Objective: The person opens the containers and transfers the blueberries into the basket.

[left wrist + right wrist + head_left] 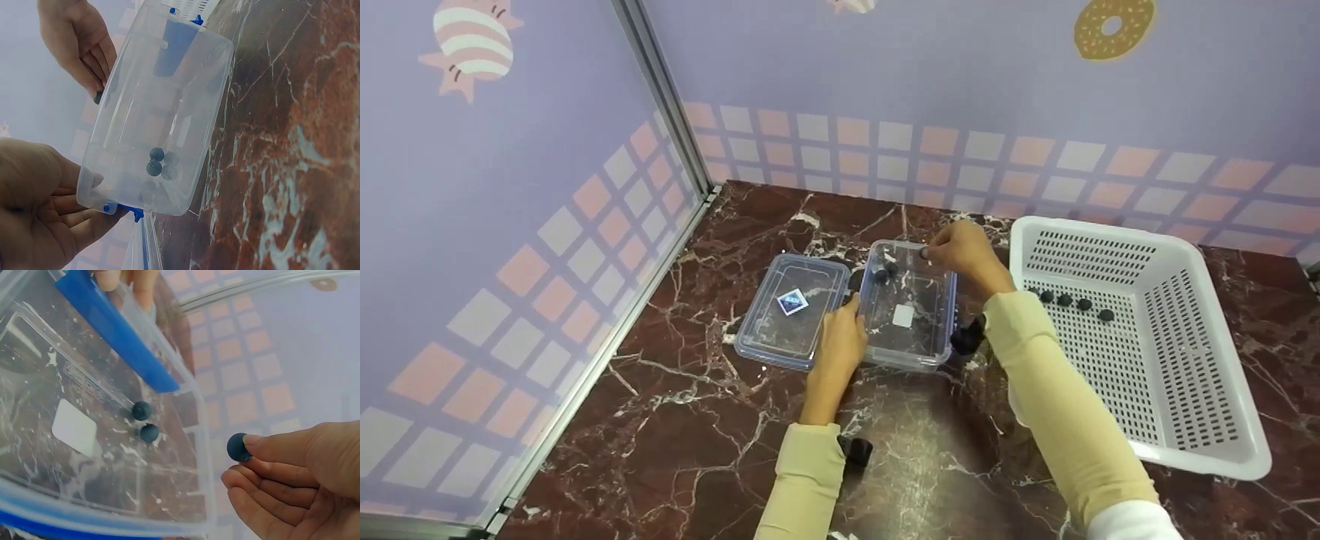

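Note:
A clear plastic box (911, 358) with blue side clips stands on the tabletop. My left hand (842, 339) holds its left wall, thumb over the rim and fingers outside, as the left wrist view shows. Between thumb and fingers of my right hand (967, 251) is a small dark ball (237, 447), pinched just past the box's far rim in the right wrist view. Inside the box lie two similar balls, one ball (142, 410) beside another ball (149, 433). A white square label (74, 427) shows at the box's bottom.
Left of the box lies a clear lid (776, 341) with a blue-and-white sticker (792, 302). A white slotted basket (1249, 431) stands at the right, with several dark balls (1084, 304) in a row inside. Patterned walls (885, 60) close off the back and left.

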The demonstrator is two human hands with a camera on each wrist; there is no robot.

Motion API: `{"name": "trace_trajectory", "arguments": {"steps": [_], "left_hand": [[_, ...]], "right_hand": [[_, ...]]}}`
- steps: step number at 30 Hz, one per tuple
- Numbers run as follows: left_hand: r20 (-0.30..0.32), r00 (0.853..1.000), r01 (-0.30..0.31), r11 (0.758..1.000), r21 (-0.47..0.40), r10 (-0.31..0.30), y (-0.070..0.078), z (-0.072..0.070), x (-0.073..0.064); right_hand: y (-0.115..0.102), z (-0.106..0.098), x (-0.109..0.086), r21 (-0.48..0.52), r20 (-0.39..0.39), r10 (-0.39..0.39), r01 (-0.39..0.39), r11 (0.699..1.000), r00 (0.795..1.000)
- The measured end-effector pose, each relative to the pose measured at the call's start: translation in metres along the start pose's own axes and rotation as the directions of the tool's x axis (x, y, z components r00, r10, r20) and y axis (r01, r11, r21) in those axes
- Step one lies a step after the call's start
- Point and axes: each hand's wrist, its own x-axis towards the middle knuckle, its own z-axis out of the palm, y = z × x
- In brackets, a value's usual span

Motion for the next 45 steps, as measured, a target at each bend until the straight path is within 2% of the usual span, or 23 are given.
{"name": "trace_trajectory", "arguments": {"steps": [6, 10, 14, 20, 28, 32, 35, 40, 42, 45], "left_hand": [[-0.018, 1.000, -0.009, 1.000, 0.006, 0.009, -0.002, 0.001, 0.000], [-0.008, 1.000, 0.009, 1.000, -0.011, -0.009, -0.002, 0.001, 0.000], [-0.008, 1.000, 0.007, 1.000, -0.010, -0.008, -0.001, 0.001, -0.001], [-0.010, 1.000, -0.011, 1.000, -0.006, 0.010, -0.001, 0.001, -0.002], [-0.007, 1.000, -0.008, 1.000, -0.020, 0.008, -0.001, 0.001, -0.001], [-0.008, 1.000, -0.016, 1.000, -0.014, 0.016, 0.000, 0.000, -0.001], [-0.013, 1.000, -0.022, 1.000, -0.014, 0.021, 0.000, 0.000, 0.000], [-0.022, 1.000, -0.017, 1.000, -0.017, 0.017, -0.001, 0.000, 0.000], [-0.021, 1.000, -0.016, 1.000, -0.011, 0.016, -0.001, 0.000, 0.000], [-0.018, 1.000, -0.012, 1.000, -0.005, 0.011, -0.001, 0.001, 0.000]], "right_hand": [[0.012, -0.016, -0.008, 0.000, -0.003, 0.017, -0.017, 1.000, 1.000], [0.022, -0.024, -0.016, 0.008, -0.016, 0.026, -0.026, 1.000, 1.000], [0.035, -0.035, -0.026, 0.070, -0.016, 0.068, -0.067, 0.995, 0.998], [0.056, -0.055, -0.037, 0.229, 0.009, 0.158, -0.156, 0.961, 0.987], [0.080, -0.082, -0.052, 0.294, 0.058, 0.231, -0.238, 0.926, 0.971], [0.098, -0.091, -0.061, 0.320, 0.132, 0.280, -0.308, 0.896, 0.951], [0.113, -0.094, -0.067, 0.272, 0.185, 0.311, -0.352, 0.895, 0.932], [0.138, -0.087, -0.071, 0.136, 0.261, 0.335, -0.378, 0.916, 0.905], [0.146, -0.083, -0.072, 0.116, 0.297, 0.350, -0.397, 0.910, 0.889], [0.154, -0.076, -0.072, 0.140, 0.334, 0.378, -0.442, 0.886, 0.864]]}}
